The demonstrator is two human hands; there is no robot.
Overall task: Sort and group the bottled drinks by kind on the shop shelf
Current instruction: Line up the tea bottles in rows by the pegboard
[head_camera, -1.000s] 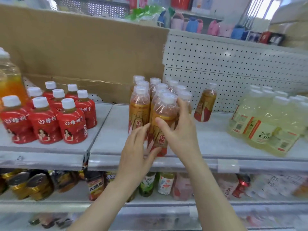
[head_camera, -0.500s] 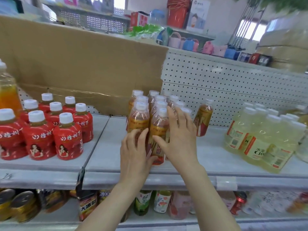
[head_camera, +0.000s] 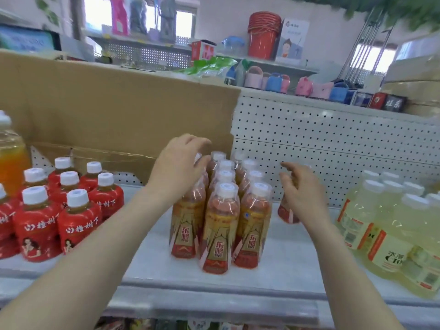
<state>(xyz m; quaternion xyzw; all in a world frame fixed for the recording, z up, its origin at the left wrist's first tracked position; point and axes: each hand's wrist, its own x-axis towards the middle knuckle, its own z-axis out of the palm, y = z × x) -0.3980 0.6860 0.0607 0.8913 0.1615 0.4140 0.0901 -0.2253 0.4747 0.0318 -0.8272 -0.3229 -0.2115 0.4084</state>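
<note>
Both hands have left the front of the bottle group, where they pressed against the front row half a second ago. The left hand [head_camera: 177, 167] has risen to the back left corner of the gold-and-red bottles [head_camera: 221, 210], and the right hand [head_camera: 302, 189] has swung out to the right, clear of the group.

The left forearm comes up from the lower left, wrist bent. The hand arches over the rear left caps with its fingers curved downward. Its grip is blurred: it lies over a cap, but I cannot tell whether it closes on that bottle or only rests there.

The right forearm comes up from the lower right. The hand is raised with its back to the camera, fingers loosely bent and spread apart, the grip holding nothing. It stands in front of the lone bottle [head_camera: 287, 214], hiding that bottle's upper half. Whether they touch I cannot tell.

The gold-and-red bottles stand upright in tight rows in the middle of the shelf [head_camera: 285, 270], with the lone bottle just beside them to the right. The red bottles [head_camera: 71, 210] are grouped on the left. The pale yellow bottles [head_camera: 385, 222] are grouped on the right. Behind are a cardboard sheet [head_camera: 107, 110] and a pegboard panel [head_camera: 333, 144].
</note>
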